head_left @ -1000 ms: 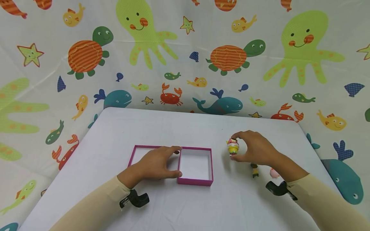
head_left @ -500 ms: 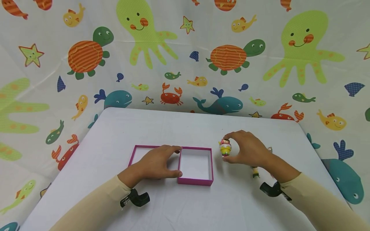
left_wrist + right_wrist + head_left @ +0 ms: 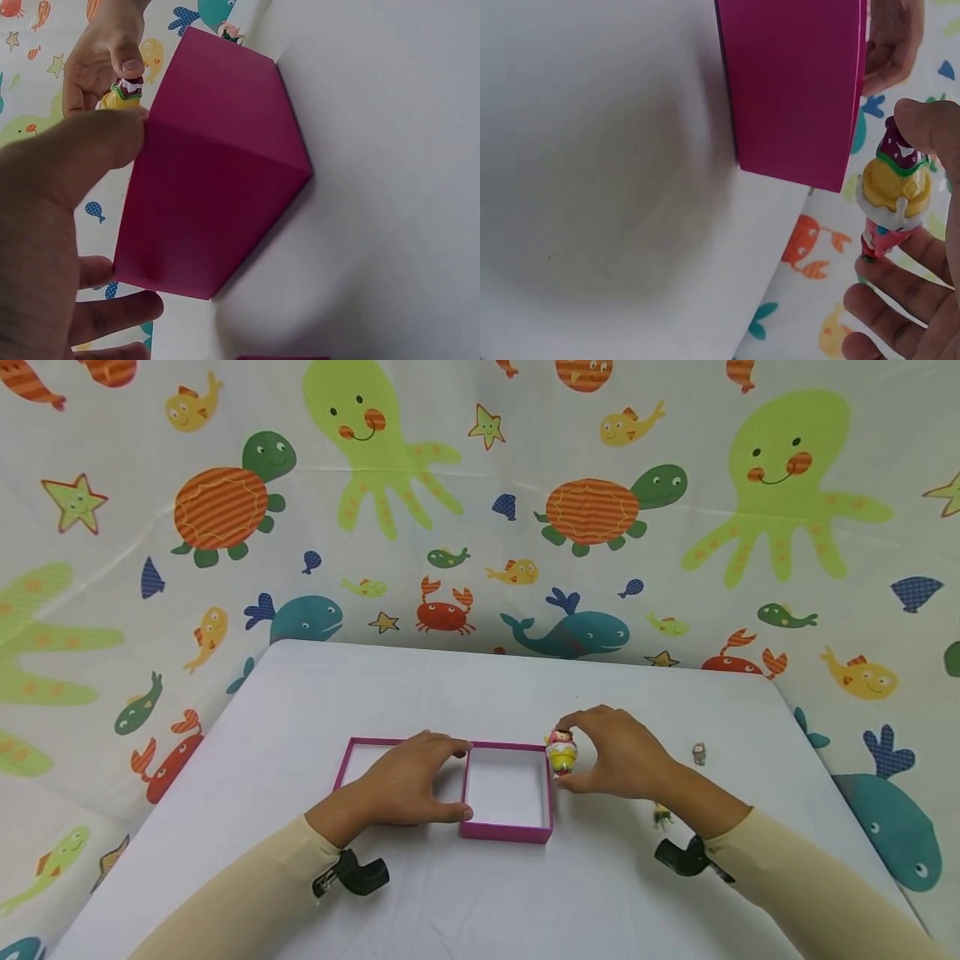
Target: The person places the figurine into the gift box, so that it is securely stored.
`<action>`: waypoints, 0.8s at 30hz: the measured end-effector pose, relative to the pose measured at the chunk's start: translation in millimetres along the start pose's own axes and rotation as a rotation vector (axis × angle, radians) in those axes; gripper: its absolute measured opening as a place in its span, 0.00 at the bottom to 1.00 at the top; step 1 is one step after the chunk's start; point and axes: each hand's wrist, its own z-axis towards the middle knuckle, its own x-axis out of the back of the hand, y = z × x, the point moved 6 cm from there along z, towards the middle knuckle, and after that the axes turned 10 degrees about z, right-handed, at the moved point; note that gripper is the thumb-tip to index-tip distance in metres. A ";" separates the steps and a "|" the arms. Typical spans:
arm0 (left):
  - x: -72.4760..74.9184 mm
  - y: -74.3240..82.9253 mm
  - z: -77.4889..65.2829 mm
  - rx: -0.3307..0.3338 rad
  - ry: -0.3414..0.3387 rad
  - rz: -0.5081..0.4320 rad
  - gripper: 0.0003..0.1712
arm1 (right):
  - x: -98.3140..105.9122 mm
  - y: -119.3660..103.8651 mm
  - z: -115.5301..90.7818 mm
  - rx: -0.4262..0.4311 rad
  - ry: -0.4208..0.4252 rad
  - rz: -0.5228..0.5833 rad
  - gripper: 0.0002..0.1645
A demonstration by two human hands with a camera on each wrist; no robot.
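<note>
A: At far left on the white surface [image 3: 465, 693], we find a shallow magenta-rimmed box [image 3: 381, 741], partly covered by the left hand [image 3: 408, 781].

B: That hand, we note, is spread wide, its thumb and forefinger touching the left side of a square magenta box [image 3: 504, 833] with a white interior.

A: Just beside that box's right wall, we see a small glossy figurine [image 3: 561, 754], pink above and yellow below, upright in the right hand [image 3: 618, 752], pinched between thumb and fingers; whether it touches the rim, we cannot tell.

B: Farther right, we have a tiny yellow-and-green figurine [image 3: 662, 815], part hidden by the right forearm [image 3: 701, 797], and a small grey figurine [image 3: 699, 753] on the surface.
</note>
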 end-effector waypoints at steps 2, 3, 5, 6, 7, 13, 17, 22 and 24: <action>0.1 -0.2 0.4 0.002 -0.002 0.004 0.52 | -2.6 -3.0 1.5 0.012 -0.001 0.005 0.46; 0.2 -0.1 0.6 0.001 -0.003 0.004 0.53 | -3.7 -4.5 2.1 0.016 -0.002 0.009 0.46; 0.2 0.0 0.9 -0.001 -0.005 0.005 0.53 | -5.6 -8.0 3.2 0.023 -0.005 0.017 0.46; 0.1 0.0 1.1 -0.001 -0.006 0.005 0.53 | -6.4 -10.0 3.7 0.026 -0.005 0.019 0.47; 0.0 0.0 1.3 -0.001 -0.006 0.005 0.53 | -7.0 -11.7 4.2 0.027 -0.005 0.022 0.47; -1.3 -0.5 2.0 0.009 -0.018 0.002 0.54 | -13.5 -21.0 8.8 0.016 -0.012 0.039 0.45; -1.8 -0.7 2.1 0.009 -0.021 0.010 0.54 | -17.9 -27.1 11.3 0.007 -0.028 0.058 0.46; -1.9 -1.1 2.4 0.000 -0.016 0.016 0.54 | -22.9 -35.4 12.7 0.007 -0.035 0.078 0.46; -1.8 -1.1 2.5 0.002 -0.018 0.016 0.54 | -25.0 -38.2 13.0 0.007 -0.037 0.087 0.45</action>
